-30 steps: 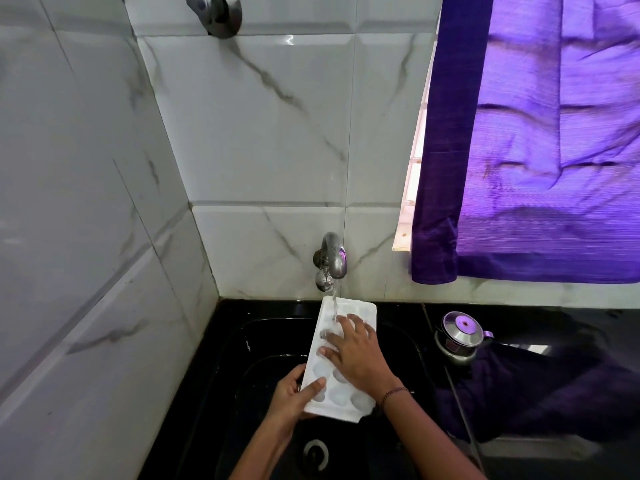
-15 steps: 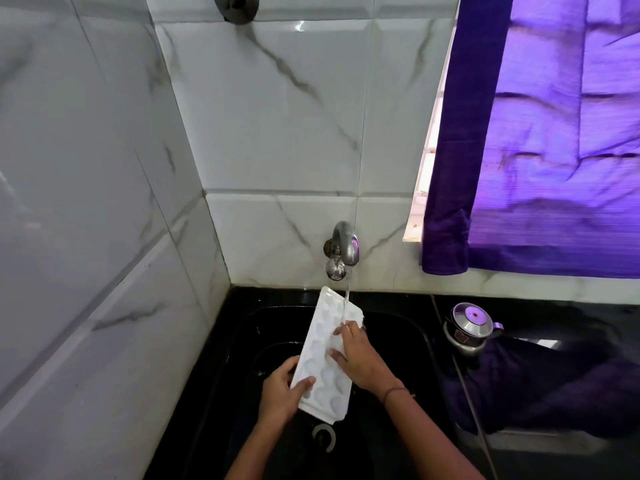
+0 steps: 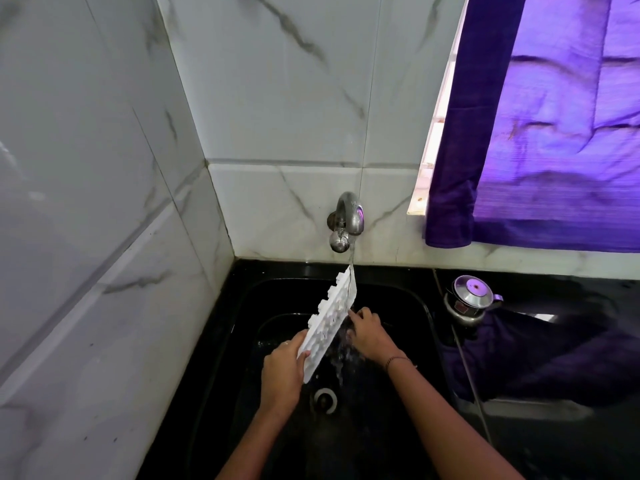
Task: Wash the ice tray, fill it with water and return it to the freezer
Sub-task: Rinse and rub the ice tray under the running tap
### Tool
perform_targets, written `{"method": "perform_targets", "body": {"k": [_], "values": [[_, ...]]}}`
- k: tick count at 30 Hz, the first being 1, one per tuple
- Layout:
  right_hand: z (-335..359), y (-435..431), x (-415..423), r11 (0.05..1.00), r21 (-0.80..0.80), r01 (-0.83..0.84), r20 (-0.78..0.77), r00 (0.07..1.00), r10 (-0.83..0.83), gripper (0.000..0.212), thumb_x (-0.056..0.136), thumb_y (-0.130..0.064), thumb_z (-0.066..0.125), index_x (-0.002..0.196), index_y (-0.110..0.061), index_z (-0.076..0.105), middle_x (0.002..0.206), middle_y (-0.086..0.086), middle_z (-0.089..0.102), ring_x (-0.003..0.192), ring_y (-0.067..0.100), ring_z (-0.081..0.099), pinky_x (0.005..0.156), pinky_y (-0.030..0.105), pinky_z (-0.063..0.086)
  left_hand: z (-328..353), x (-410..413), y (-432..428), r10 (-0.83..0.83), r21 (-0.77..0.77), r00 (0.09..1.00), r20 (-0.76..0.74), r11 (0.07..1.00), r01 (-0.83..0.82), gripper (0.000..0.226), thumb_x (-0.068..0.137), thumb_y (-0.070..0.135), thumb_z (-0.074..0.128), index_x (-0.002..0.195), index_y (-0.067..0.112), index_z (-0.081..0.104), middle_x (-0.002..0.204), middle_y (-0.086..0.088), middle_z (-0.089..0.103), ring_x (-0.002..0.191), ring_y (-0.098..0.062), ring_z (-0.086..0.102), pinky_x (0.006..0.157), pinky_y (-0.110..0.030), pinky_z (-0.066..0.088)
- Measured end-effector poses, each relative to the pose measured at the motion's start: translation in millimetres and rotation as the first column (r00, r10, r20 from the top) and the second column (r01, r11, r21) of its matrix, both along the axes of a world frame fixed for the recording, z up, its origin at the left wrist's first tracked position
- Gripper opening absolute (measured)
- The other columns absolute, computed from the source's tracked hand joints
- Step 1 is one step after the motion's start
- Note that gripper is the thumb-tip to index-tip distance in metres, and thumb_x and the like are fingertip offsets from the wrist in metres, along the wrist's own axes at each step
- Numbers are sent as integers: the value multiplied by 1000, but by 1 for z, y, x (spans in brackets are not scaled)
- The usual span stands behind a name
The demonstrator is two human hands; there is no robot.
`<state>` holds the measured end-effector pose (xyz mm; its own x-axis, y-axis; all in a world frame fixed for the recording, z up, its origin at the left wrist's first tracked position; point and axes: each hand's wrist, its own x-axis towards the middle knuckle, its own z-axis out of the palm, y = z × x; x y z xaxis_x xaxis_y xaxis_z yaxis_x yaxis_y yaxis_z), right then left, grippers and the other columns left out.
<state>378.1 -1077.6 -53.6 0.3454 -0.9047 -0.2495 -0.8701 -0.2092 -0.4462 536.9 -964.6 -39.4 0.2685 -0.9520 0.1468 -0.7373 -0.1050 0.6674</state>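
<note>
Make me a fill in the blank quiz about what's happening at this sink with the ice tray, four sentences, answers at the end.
1. The tap is running above a ____ sink.
2. The left hand grips the near end of the white ____.
3. The water stream lands on the tray's ____ end, while the right hand touches its side.
4. The curtain at the window is ____.
Missing words: black; ice tray; far; purple.
</note>
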Motion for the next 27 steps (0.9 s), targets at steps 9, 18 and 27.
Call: {"method": "perform_targets", "body": {"k": [9, 18, 27], "values": [[0, -3, 1, 999, -53, -6, -33, 999, 5, 47, 99, -27, 37, 145, -28, 31, 136, 10, 33, 124, 30, 31, 101, 43, 40, -11, 12, 6, 176, 148, 756, -631, 983, -106, 31, 78, 7, 72, 105, 19, 65, 88, 8, 69, 86, -13, 67, 67, -16, 51], [8, 3, -1, 992, -122, 26, -23, 999, -29, 56, 93, -56, 39, 138, -23, 41, 135, 8, 37, 118, 26, 43, 94, 40, 46, -15, 4, 14, 210, 216, 553, -807, 975, -55, 30, 78, 12, 74, 106, 17, 64, 93, -8, 71, 83, -23, 70, 65, -29, 57], [14, 1, -9, 977, -208, 50, -55, 997, -63, 53, 94, -55, 36, 137, -23, 40, 132, 8, 43, 117, 27, 42, 91, 40, 46, -11, -5, 6, 239, 251, 452, -860, 967, -34, 33, 79, 10, 72, 109, 14, 62, 93, -6, 70, 80, -19, 69, 57, -27, 57]]}}
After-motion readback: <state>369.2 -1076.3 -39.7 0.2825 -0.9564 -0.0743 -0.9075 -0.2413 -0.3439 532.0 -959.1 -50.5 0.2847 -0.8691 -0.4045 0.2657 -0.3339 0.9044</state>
